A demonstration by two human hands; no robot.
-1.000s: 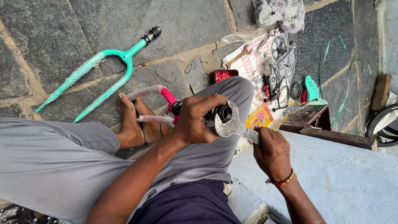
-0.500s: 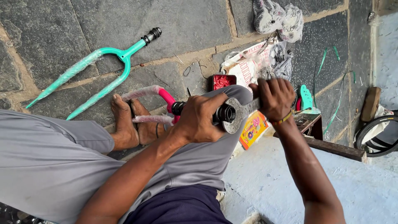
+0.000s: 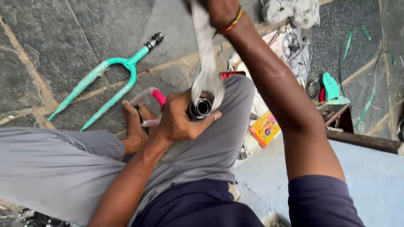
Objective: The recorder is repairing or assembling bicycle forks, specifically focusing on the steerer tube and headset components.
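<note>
My left hand grips the dark metal tube end of a pink bicycle frame that rests over my lap. My right hand is raised at the top edge, shut on a long strip of clear plastic wrap that stretches down to the tube end, where it bunches around the opening. A red and yellow thread band circles my right wrist. My bare feet rest on the stone floor beside the frame.
A teal bicycle fork in plastic wrap lies on the stone floor at the left. A small orange box, a teal part, bags of small parts and a wooden crate edge lie at the right.
My right hand has risen from beside the tube to the top of the view, drawing the plastic strip up and taut. My left hand stays on the tube end.
</note>
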